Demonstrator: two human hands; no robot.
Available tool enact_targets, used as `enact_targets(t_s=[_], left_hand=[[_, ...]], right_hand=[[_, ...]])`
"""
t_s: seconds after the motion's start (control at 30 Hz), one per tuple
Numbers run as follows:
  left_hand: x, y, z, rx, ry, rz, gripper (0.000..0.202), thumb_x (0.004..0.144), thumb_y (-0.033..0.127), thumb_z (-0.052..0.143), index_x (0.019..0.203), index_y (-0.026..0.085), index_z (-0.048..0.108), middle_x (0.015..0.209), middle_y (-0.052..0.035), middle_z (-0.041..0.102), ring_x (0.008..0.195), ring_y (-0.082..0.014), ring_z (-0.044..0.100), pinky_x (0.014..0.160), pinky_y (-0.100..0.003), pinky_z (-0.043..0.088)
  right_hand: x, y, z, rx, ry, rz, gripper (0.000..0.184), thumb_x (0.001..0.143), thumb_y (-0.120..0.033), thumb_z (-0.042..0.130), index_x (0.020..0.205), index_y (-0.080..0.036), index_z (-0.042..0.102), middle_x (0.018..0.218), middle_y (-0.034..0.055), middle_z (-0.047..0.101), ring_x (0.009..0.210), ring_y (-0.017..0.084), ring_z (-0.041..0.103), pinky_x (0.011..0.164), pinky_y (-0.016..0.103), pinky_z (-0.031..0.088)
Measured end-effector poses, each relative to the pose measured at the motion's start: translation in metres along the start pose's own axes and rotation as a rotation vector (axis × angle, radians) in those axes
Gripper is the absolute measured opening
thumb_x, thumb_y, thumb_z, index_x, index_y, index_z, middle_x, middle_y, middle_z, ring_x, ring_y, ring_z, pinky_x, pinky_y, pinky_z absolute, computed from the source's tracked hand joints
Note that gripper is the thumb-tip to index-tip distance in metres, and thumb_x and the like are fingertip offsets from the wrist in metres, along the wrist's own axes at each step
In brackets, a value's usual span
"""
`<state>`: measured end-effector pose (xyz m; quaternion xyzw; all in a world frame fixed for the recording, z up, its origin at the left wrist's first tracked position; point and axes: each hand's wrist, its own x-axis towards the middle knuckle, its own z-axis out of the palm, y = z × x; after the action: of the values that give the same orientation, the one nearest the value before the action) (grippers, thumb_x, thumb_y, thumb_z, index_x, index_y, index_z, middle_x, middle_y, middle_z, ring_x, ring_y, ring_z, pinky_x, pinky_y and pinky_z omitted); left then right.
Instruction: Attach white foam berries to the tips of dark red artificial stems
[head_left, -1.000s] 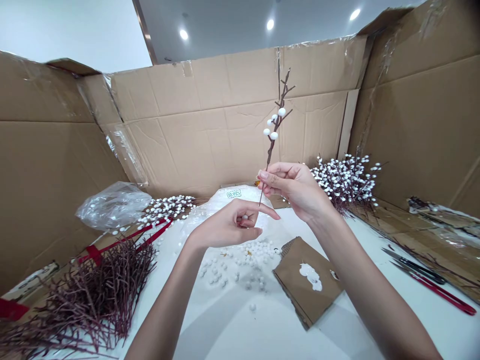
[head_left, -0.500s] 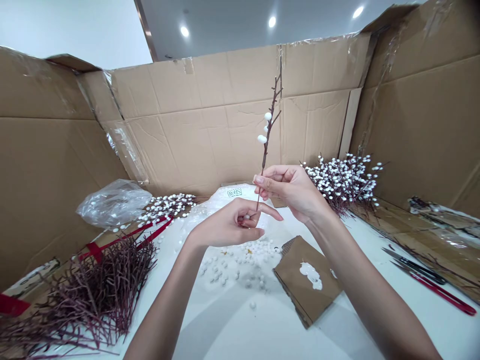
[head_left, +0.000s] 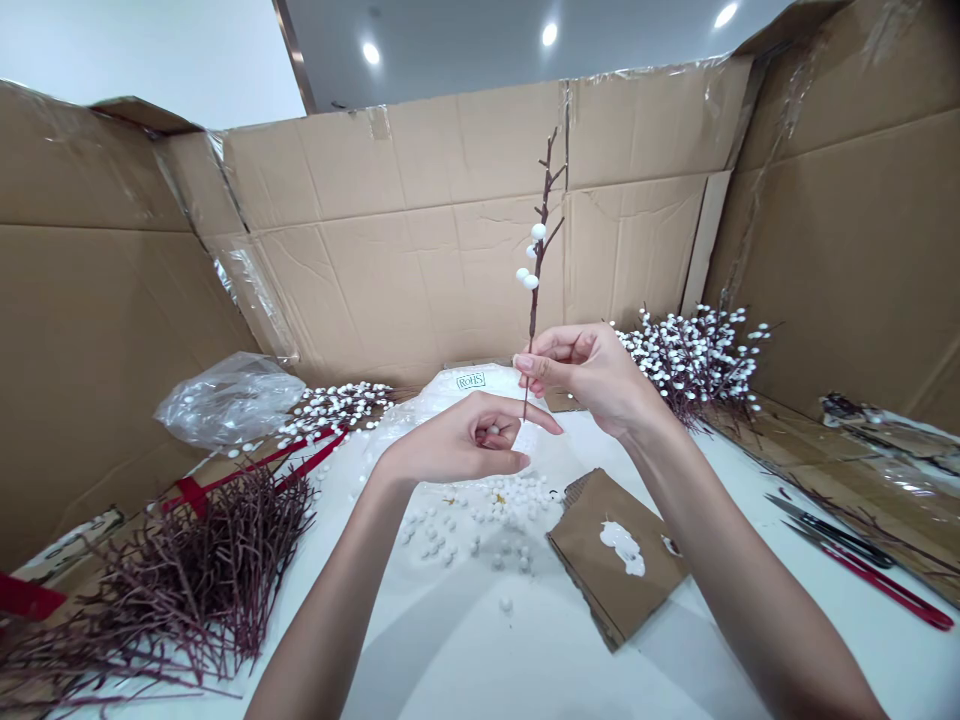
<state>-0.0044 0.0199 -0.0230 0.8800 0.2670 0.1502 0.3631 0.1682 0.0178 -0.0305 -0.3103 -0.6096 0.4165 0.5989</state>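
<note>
Between thumb and fingers, my right hand [head_left: 574,375] pinches the thin lower stem of a brown artificial twig [head_left: 541,215], which stands nearly upright. Several white foam balls [head_left: 531,282] sit on the twig's lower half; its upper side shoots are bare. My left hand [head_left: 461,438] is just below and to the left, its lower fingers curled around a small white ball [head_left: 493,430]. The index finger of that hand stretches out at the stem's lower end, and its thumb points to the right. How many balls the curled fingers hide, I cannot tell.
Loose white balls [head_left: 499,545] are scattered over the white table. White glue [head_left: 622,548] lies on a cardboard piece [head_left: 600,590]. Bare twigs [head_left: 217,570] are heaped at left, finished berry branches [head_left: 694,355] at right. Tweezers [head_left: 847,540] lie near the right edge. Cardboard walls [head_left: 420,260] surround the table.
The twig has turned a little in my right hand, so two lower balls now show side by side. My left hand stays almost in place, and the camera view has shifted slightly.
</note>
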Motion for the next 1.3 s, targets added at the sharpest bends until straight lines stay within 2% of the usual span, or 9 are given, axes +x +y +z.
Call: enact_targets(t_s=[0.17, 0.4, 0.5, 0.63, 0.7, 0.8, 1.0, 1.3], left_hand=[[-0.001, -0.001, -0.003, 0.024, 0.014, -0.002, 0.036, 0.077, 0.019, 0.059, 0.113, 0.015, 0.064, 0.059, 0.0087, 0.020, 0.050, -0.0063, 0.021, 0.047, -0.021, 0.020], [-0.007, -0.004, -0.013, 0.072, 0.102, -0.013, 0.035, 0.076, 0.017, 0.058, 0.111, 0.017, 0.067, 0.055, 0.0088, 0.018, 0.048, -0.0067, 0.019, 0.046, -0.022, 0.017], [-0.009, -0.008, -0.019, 0.077, 0.183, -0.040, 0.030, 0.077, 0.020, 0.059, 0.105, 0.017, 0.069, 0.055, 0.0078, 0.022, 0.049, -0.0070, 0.022, 0.046, -0.022, 0.018], [-0.010, -0.014, -0.025, -0.043, 0.393, -0.056, 0.025, 0.082, 0.032, 0.057, 0.096, 0.016, 0.070, 0.056, 0.0062, 0.026, 0.052, -0.0082, 0.023, 0.048, -0.024, 0.016], [-0.009, -0.016, -0.026, -0.151, 0.507, -0.036, 0.028, 0.083, 0.038, 0.056, 0.095, 0.016, 0.069, 0.055, 0.0062, 0.024, 0.051, -0.0084, 0.020, 0.048, -0.025, 0.013], [-0.007, -0.018, -0.026, -0.298, 0.613, -0.002, 0.035, 0.084, 0.043, 0.055, 0.099, 0.015, 0.068, 0.057, 0.0068, 0.017, 0.050, -0.0084, 0.014, 0.047, -0.026, 0.009], [-0.007, -0.020, -0.028, -0.417, 0.715, 0.072, 0.037, 0.084, 0.045, 0.053, 0.100, 0.014, 0.065, 0.059, 0.0066, 0.016, 0.050, -0.0082, 0.012, 0.047, -0.025, 0.007], [-0.009, -0.019, -0.028, -0.350, 0.826, 0.118, 0.028, 0.079, 0.041, 0.063, 0.084, 0.015, 0.066, 0.058, 0.0061, 0.017, 0.050, -0.0068, 0.014, 0.047, -0.024, 0.009]], right_hand=[[0.001, 0.000, -0.003, -0.020, -0.002, -0.011, 0.035, 0.050, -0.042, 0.085, 0.059, -0.014, 0.065, 0.051, -0.0013, 0.060, 0.046, 0.007, 0.049, 0.046, 0.022, 0.040], [0.000, -0.004, -0.013, -0.035, -0.010, -0.006, 0.031, 0.058, -0.041, 0.082, 0.061, -0.015, 0.067, 0.054, -0.0004, 0.062, 0.048, 0.007, 0.051, 0.049, 0.021, 0.044], [0.000, -0.004, -0.016, -0.007, -0.062, 0.015, 0.027, 0.060, -0.039, 0.082, 0.063, -0.015, 0.068, 0.054, -0.0008, 0.063, 0.049, 0.007, 0.052, 0.050, 0.021, 0.045], [0.001, -0.001, -0.014, 0.025, -0.206, 0.074, 0.022, 0.065, -0.036, 0.079, 0.064, -0.016, 0.070, 0.060, 0.0001, 0.066, 0.052, 0.007, 0.056, 0.054, 0.021, 0.046], [0.001, -0.001, -0.012, 0.017, -0.269, 0.120, 0.020, 0.067, -0.035, 0.077, 0.064, -0.016, 0.070, 0.062, 0.0006, 0.068, 0.053, 0.007, 0.057, 0.054, 0.021, 0.047], [0.000, 0.001, -0.006, -0.005, -0.332, 0.155, 0.020, 0.064, -0.033, 0.079, 0.063, -0.015, 0.071, 0.060, -0.0002, 0.067, 0.051, 0.006, 0.057, 0.053, 0.020, 0.048], [0.000, 0.015, 0.009, -0.051, -0.451, 0.199, 0.020, 0.059, -0.033, 0.081, 0.066, -0.015, 0.073, 0.059, -0.0007, 0.067, 0.052, 0.007, 0.060, 0.055, 0.021, 0.050], [0.001, 0.029, 0.020, -0.080, -0.445, 0.237, 0.028, 0.053, -0.036, 0.083, 0.063, -0.013, 0.072, 0.058, 0.0008, 0.067, 0.052, 0.009, 0.059, 0.055, 0.022, 0.051]])
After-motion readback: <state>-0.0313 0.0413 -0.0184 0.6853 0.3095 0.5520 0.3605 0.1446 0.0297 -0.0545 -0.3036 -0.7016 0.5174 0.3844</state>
